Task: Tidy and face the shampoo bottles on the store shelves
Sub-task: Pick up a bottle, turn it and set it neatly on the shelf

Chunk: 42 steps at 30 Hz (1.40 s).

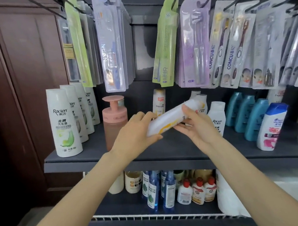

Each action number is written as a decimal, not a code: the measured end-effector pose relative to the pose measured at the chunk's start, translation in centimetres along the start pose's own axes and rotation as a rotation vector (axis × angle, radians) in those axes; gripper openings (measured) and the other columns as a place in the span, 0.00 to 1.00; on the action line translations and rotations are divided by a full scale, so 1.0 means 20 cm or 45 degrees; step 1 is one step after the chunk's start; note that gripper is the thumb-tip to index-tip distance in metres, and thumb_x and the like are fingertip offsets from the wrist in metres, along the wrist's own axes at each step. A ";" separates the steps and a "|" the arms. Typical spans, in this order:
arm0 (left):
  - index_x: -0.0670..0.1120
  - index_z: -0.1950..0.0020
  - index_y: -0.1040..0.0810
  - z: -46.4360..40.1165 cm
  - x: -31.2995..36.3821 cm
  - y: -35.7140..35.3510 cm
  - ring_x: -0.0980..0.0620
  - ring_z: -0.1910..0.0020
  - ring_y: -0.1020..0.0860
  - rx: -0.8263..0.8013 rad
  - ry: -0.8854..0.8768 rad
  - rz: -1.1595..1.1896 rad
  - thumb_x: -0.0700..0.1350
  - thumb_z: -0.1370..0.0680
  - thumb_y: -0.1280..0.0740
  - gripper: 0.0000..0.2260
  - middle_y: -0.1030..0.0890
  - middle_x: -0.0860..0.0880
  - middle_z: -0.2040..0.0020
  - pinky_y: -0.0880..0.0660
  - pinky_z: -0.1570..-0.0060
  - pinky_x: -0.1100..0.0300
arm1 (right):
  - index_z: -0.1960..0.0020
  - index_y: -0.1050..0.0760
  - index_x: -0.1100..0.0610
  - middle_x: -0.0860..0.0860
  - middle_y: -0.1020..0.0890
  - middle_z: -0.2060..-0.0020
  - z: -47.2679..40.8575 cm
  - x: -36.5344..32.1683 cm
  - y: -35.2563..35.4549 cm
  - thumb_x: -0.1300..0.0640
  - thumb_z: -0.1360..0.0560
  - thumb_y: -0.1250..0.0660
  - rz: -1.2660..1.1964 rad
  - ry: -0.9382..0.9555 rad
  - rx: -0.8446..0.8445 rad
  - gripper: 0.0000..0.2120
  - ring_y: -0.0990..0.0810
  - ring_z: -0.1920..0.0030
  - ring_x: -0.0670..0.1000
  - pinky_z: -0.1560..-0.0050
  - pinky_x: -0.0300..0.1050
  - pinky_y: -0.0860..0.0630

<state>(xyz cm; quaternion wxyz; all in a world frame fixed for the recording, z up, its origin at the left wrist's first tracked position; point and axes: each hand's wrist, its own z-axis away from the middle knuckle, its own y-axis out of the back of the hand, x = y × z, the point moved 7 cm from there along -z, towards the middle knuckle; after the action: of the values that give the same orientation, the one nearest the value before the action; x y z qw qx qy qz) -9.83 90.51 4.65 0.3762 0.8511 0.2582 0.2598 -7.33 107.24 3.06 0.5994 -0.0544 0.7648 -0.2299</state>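
A white and yellow shampoo bottle [170, 119] lies tilted in the air above the dark upper shelf [166, 147]. My left hand [135, 132] grips its lower end. My right hand [194, 123] holds its upper half, thumb over the front. Behind it stands a matching Pantene bottle [159, 102]. A row of white Raclen bottles [63, 121] stands at the shelf's left. Another white Raclen bottle [217, 117] stands just right of my right hand.
A pink pump bottle [115, 119] stands behind my left hand. Teal bottles [246, 112] and a white Head & Shoulders bottle [271, 126] fill the right side. Toothbrush packs [192, 41] hang above. Small bottles [197, 190] crowd the lower shelf. A brown wooden door [22, 70] is at left.
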 end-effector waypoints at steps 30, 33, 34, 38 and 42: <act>0.54 0.43 0.25 0.10 -0.18 0.08 0.64 0.53 0.26 0.102 0.179 0.516 0.44 0.35 0.22 0.23 0.23 0.59 0.48 0.29 0.58 0.71 | 0.37 0.26 0.54 0.56 0.19 0.42 0.01 0.15 -0.02 0.58 0.22 0.40 -0.404 -0.045 -0.249 0.14 0.19 0.42 0.54 0.46 0.47 0.20; 0.55 0.43 0.23 0.09 -0.19 0.00 0.63 0.55 0.22 -0.098 0.290 0.862 0.44 0.33 0.23 0.20 0.20 0.59 0.49 0.27 0.64 0.69 | 0.36 0.28 0.51 0.54 0.20 0.41 -0.01 0.13 -0.04 0.55 0.23 0.40 -0.402 -0.022 -0.297 0.16 0.20 0.41 0.54 0.44 0.49 0.21; 0.56 0.44 0.23 0.09 -0.18 -0.02 0.62 0.52 0.21 -0.148 0.292 0.900 0.44 0.32 0.24 0.19 0.19 0.58 0.48 0.25 0.60 0.68 | 0.37 0.28 0.50 0.53 0.19 0.42 -0.01 0.12 -0.05 0.54 0.23 0.40 -0.380 -0.014 -0.317 0.16 0.20 0.41 0.54 0.44 0.50 0.21; 0.52 0.43 0.22 0.06 -0.17 -0.09 0.60 0.47 0.21 -0.246 0.310 0.999 0.42 0.28 0.28 0.14 0.19 0.56 0.46 0.26 0.46 0.67 | 0.41 0.26 0.54 0.51 0.17 0.50 -0.06 0.09 -0.06 0.55 0.27 0.37 -0.275 -0.006 -0.302 0.14 0.18 0.46 0.53 0.48 0.53 0.20; 0.46 0.41 0.22 -0.01 -0.15 -0.18 0.58 0.47 0.21 -0.336 0.291 0.980 0.40 0.26 0.30 0.13 0.18 0.52 0.46 0.25 0.46 0.67 | 0.46 0.26 0.55 0.51 0.18 0.53 -0.12 0.03 -0.06 0.59 0.27 0.34 -0.027 0.105 -0.203 0.09 0.19 0.48 0.51 0.51 0.52 0.20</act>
<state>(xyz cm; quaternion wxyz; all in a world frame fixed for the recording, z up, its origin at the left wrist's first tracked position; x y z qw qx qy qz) -12.99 90.76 1.25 0.3263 0.7956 -0.0739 0.5050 -9.94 106.67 3.52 0.5588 -0.1006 0.8040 -0.1769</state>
